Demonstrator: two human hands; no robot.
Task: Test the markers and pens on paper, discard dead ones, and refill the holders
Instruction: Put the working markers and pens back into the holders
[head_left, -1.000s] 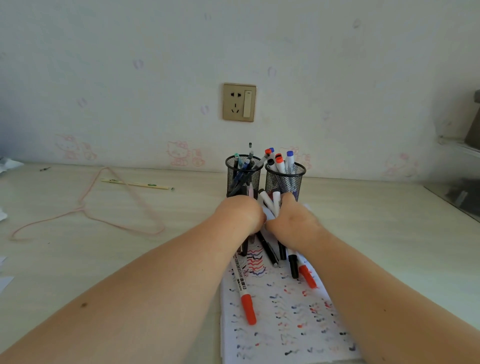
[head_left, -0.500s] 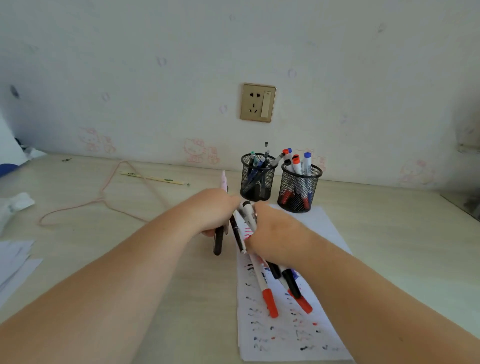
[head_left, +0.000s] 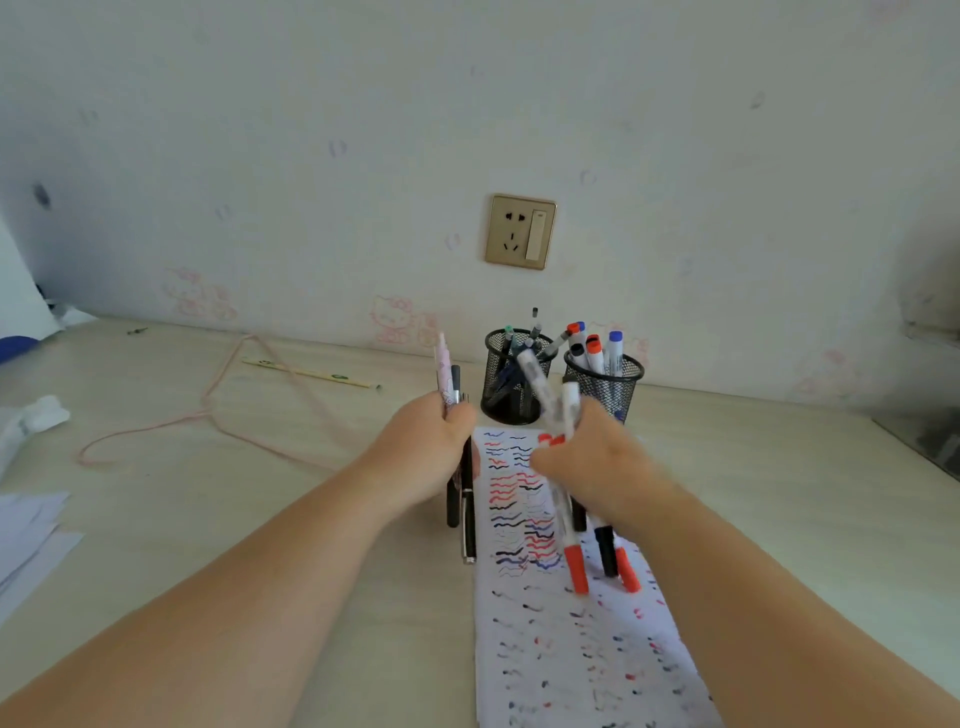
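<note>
White paper (head_left: 582, 654), covered in red, blue and black test squiggles, lies on the tabletop (head_left: 270, 525) in front of two black mesh holders (head_left: 511, 384), both stocked. Left hand (head_left: 426, 457), at the paper's left edge, has its grip closed around a bundle of pens (head_left: 462, 499). Right hand (head_left: 597, 467), above the paper, is clamped on several markers (head_left: 571, 540), red and black caps pointing down.

Desk (head_left: 753, 467) with paper (head_left: 571, 649), holders (head_left: 511, 384)
</note>
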